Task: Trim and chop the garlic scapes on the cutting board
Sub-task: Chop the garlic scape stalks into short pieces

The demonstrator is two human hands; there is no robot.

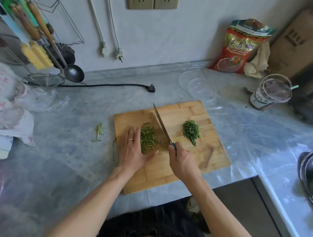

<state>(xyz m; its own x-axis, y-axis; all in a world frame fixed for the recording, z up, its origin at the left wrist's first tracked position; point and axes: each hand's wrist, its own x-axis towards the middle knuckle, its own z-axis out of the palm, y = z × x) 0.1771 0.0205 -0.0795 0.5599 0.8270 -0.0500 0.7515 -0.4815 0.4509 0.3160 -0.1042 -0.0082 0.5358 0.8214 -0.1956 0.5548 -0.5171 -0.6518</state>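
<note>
A wooden cutting board (186,155) lies on the grey counter (70,132). On its left part sits a pile of chopped garlic scapes (148,140), cut into short green bits. The left hand (132,151) lies flat with straight fingers, pressed against the left side of that pile. The right hand (181,161) has its fingers wrapped tight round the handle of a knife (161,125). The blade points to the far side and stands just right of the pile. More to the right on the board is a second pile of thin green slices (191,132). A few green trimmings (98,132) lie on the counter, left of the board. A red bag (239,48) leans on the far wall.
</note>
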